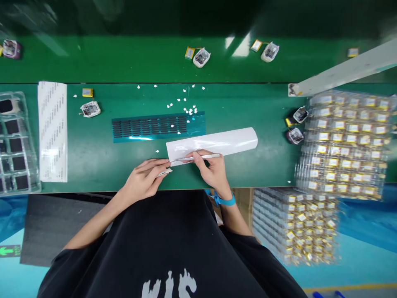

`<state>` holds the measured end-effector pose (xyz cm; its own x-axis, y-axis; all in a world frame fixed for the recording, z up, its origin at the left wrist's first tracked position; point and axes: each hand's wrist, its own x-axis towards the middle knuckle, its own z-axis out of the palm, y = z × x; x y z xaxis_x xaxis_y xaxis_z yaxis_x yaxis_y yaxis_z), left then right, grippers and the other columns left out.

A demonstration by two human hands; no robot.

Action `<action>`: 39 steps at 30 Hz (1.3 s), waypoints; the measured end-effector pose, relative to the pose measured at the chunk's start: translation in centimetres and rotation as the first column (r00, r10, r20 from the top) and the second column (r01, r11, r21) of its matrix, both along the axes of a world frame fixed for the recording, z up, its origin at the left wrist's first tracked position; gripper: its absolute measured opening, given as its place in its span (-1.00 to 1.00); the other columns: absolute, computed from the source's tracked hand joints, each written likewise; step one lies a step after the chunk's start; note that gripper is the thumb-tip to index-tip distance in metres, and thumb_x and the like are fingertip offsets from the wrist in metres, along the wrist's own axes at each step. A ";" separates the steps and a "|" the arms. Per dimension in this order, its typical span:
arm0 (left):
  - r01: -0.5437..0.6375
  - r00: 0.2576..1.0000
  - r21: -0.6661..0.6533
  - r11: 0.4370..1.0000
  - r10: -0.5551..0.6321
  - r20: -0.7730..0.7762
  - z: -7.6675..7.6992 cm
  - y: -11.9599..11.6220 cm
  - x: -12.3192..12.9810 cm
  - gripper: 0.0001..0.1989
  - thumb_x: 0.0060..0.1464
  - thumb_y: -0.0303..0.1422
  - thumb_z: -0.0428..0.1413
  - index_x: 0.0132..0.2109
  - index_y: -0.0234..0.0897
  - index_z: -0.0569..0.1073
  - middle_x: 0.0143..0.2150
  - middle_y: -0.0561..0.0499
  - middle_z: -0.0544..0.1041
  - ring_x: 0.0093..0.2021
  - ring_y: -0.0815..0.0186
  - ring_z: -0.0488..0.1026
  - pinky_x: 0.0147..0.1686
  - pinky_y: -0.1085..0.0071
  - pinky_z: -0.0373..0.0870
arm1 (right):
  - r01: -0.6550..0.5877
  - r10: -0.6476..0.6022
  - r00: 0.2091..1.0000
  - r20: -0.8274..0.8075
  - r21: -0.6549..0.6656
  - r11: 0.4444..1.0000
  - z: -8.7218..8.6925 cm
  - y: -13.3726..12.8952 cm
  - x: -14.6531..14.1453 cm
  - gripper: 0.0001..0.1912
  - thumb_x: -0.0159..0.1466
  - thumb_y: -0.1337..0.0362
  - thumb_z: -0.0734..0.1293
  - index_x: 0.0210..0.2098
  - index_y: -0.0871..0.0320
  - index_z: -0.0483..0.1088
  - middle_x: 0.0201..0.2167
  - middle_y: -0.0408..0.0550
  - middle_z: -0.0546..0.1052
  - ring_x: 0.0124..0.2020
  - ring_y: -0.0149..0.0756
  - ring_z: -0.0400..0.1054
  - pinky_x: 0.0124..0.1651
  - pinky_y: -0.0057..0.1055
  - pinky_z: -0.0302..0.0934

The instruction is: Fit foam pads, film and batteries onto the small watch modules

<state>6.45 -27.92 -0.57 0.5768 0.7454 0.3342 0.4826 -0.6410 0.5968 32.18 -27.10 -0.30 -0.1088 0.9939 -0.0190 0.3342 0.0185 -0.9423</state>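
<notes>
My right hand (212,169) holds metal tweezers (198,157) whose tips point left onto the corner of a long white backing sheet (217,142) lying on the green bench (93,161). My left hand (145,180) pinches a small pale piece (165,171) right at that same corner, fingertips almost touching the tweezer tips. Just behind the white sheet lies a teal strip (158,127) carrying rows of small dark pads. A blue band (223,200) circles my right wrist.
Small white scraps (186,105) dot the bench behind the strip. A white sheet (52,130) and a clear tray (15,145) with dark pads lie left. Stacked trays of yellow-labelled parts (347,140) fill the right. Small devices (89,109) with batteries sit around and on the far belt (201,57).
</notes>
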 end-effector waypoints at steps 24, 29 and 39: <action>-0.042 0.999 0.072 0.997 0.041 0.016 0.3 0.9 0.4 -0.74 0.40 -0.50 0.11 0.16 -0.18 0.50 -0.03 -0.09 0.73 0.00 0.12 0.65 -0.12 0.23 0.47 | 0.049 -0.052 0.994 -0.094 -0.033 0.998 -0.1 -0.1 -0.4 -0.56 0.50 -0.03 0.31 -0.29 0.03 0.72 -0.22 -0.05 0.77 -0.18 -0.16 0.69 -0.05 -0.25 0.57; -0.090 0.996 -0.022 0.996 0.090 -0.001 0.2 0.8 0.7 -0.81 0.43 -0.47 0.09 0.10 -0.25 0.51 -0.04 -0.13 0.70 0.06 0.11 0.64 -0.07 0.23 0.47 | 0.022 -0.031 0.993 -0.115 -0.077 0.997 0.0 0.1 0.0 -0.53 0.47 -0.12 0.33 -0.31 0.03 0.71 -0.23 -0.02 0.77 -0.21 -0.13 0.69 -0.06 -0.18 0.58; -0.120 0.876 -0.664 0.738 0.393 0.280 2.4 1.2 2.4 -0.76 0.38 -0.22 0.22 0.02 -0.28 0.63 -0.35 0.02 0.71 -0.47 0.29 0.67 -0.44 0.42 0.57 | 0.239 -0.263 0.922 -0.283 -0.118 0.964 1.6 0.1 -0.1 -0.50 0.40 -0.22 0.37 -0.36 0.05 0.65 -0.41 -0.06 0.70 -0.46 -0.18 0.63 -0.35 -0.22 0.58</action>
